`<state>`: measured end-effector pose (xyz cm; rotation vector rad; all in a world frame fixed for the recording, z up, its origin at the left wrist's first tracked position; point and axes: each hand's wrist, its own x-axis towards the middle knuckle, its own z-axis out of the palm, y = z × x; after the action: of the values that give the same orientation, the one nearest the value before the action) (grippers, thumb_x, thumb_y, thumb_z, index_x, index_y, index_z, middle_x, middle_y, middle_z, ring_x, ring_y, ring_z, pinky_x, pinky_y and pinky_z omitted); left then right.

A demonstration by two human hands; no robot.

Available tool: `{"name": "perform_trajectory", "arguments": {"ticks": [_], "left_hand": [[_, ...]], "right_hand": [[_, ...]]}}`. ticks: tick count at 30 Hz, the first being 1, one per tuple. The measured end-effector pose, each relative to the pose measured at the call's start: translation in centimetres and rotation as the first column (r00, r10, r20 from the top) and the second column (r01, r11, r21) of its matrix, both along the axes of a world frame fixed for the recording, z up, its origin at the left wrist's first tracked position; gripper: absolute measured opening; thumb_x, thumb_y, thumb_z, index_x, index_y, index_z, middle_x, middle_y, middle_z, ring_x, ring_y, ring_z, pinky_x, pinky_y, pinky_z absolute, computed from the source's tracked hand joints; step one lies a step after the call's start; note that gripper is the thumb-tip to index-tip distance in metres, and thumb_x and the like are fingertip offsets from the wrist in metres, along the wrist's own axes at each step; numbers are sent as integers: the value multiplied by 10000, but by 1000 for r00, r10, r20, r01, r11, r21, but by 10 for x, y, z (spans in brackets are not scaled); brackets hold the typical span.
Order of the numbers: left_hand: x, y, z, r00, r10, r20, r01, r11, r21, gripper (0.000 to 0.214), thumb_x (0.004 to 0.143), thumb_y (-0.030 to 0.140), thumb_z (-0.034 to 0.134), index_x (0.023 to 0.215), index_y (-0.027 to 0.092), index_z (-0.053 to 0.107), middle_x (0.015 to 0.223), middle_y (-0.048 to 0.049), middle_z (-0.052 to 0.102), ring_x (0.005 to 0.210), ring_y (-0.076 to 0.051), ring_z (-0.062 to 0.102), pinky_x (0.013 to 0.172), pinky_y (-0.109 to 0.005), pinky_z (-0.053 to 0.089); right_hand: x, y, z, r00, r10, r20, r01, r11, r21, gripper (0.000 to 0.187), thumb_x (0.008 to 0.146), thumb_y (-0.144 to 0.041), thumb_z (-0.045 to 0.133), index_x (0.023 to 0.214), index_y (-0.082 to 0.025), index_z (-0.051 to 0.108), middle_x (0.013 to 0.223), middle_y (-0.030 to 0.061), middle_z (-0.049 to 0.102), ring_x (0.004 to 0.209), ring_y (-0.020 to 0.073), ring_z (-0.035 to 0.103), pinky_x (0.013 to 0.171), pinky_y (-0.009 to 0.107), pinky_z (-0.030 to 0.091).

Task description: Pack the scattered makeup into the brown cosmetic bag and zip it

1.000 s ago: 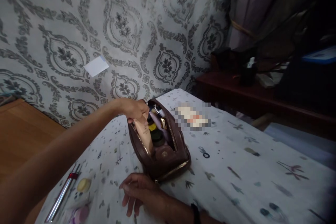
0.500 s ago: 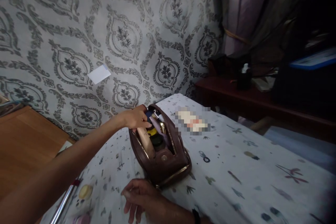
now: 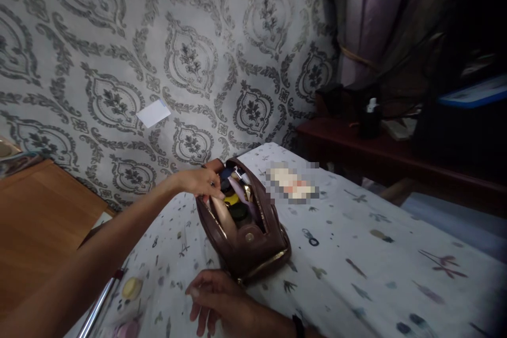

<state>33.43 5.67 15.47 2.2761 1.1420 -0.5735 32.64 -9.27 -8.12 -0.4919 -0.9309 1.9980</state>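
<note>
A brown leather pouch (image 3: 253, 251) stands unzipped on the patterned tablecloth (image 3: 376, 264), packed with small cosmetics. My left hand (image 3: 202, 182) reaches in from the left to the pouch's far rim, its fingers curled on the top of a beige tube (image 3: 225, 216) that lies along the inside wall. My right hand (image 3: 216, 301) rests on the cloth just in front of the pouch, fingers apart and pointing down, holding nothing. A dark band shows at its wrist.
A silver stick with a red end (image 3: 99, 303), a yellow round piece (image 3: 131, 288) and a pink one (image 3: 124, 329) lie at the table's left front. A blurred flat item (image 3: 292, 185) lies behind the pouch. A dark shelf (image 3: 376, 142) stands right, wooden furniture (image 3: 35, 211) left.
The beige tube has gone from sticking up out of the pouch to lying low inside it, with my left hand following it down. My right hand has barely shifted.
</note>
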Motion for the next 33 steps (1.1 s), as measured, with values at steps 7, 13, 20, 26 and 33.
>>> {"name": "perform_trajectory", "arguments": {"ticks": [7,13,20,26,33], "left_hand": [[-4,1,-6,999,5,36,-5,1000,15,431,741,550,673,946,175,622,527,30,585,502,-126,528,464,-205,358],[-20,-7,3,945,-11,328,-39,989,144,378,845,518,553,987,175,629,561,28,614,456,-111,505,461,-210,380],[-72,-5,-56,357,218,908,-668,739,85,237,792,408,547,882,190,522,596,67,496,504,-87,443,441,-172,316],[-74,-30,-115,192,428,883,-674,712,-198,249,718,396,601,810,198,482,666,55,522,577,-108,537,516,-215,462],[-62,-38,-122,162,497,853,-577,749,-327,185,806,329,590,807,205,452,685,56,517,593,-96,544,545,-190,443]], "right_hand": [[2,-1,2,1000,-10,-15,10,1000,12,643,592,-686,772,891,-160,556,634,-26,647,446,86,577,413,182,348],[0,0,-3,999,-37,4,37,999,20,660,592,-703,767,903,-157,564,626,-22,642,435,85,556,405,192,326],[-1,-2,1,998,-46,39,46,999,-11,736,537,-738,776,933,-155,565,598,-33,628,416,80,530,425,200,320],[1,-3,2,999,-38,35,37,999,18,706,575,-725,771,924,-149,559,643,-5,649,450,95,561,435,200,314],[6,-5,10,996,-53,71,51,998,27,665,588,-713,773,889,-150,584,669,2,662,468,91,574,447,203,317]]}}
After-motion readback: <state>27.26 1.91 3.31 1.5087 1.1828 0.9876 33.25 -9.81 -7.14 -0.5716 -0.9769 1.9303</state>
